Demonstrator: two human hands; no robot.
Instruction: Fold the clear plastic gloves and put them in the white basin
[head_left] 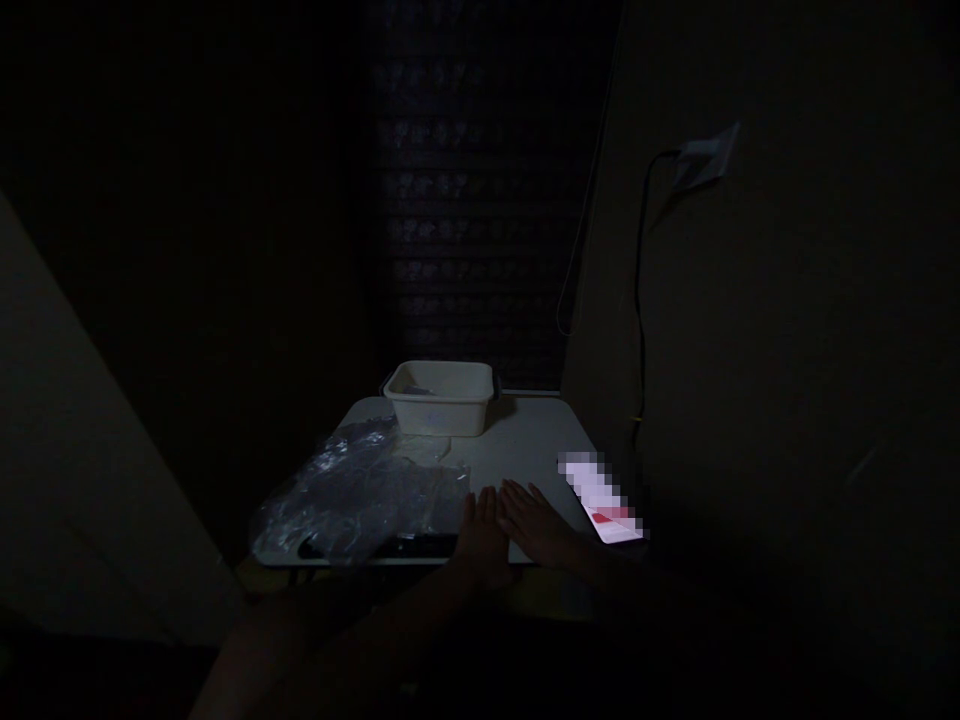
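A dim room with a patterned dark backdrop [442,200] at the far side and a wall [810,330] on the right; a pale surface [536,430] with rounded corners stands in the middle. Bare surface shows right of the tub [442,418], bounded by the hands on the near side and the phone [600,495] on the right. The clear plastic sheet [352,490] covers the left half, reaching the left and near edges; its right margin ends just beside the left hand [484,535]. The right hand [536,525] lies beside the left at the near edge. Each grip is unclenched, fingers extended, palm down; whether the left fingertips touch the plastic cannot be told. Forearms fade into shadow, and the lower scene is almost black. A dark strip [420,545] along the near edge is partly hidden under the plastic; the contents of the tub are hard to make out, and the phone's lit screen is pixelated. The crumpled plastic runs longest from left to right, one part extending far toward the tub. The phone's long axis slants from far left to near right. A cable [640,290] hangs down the right wall.
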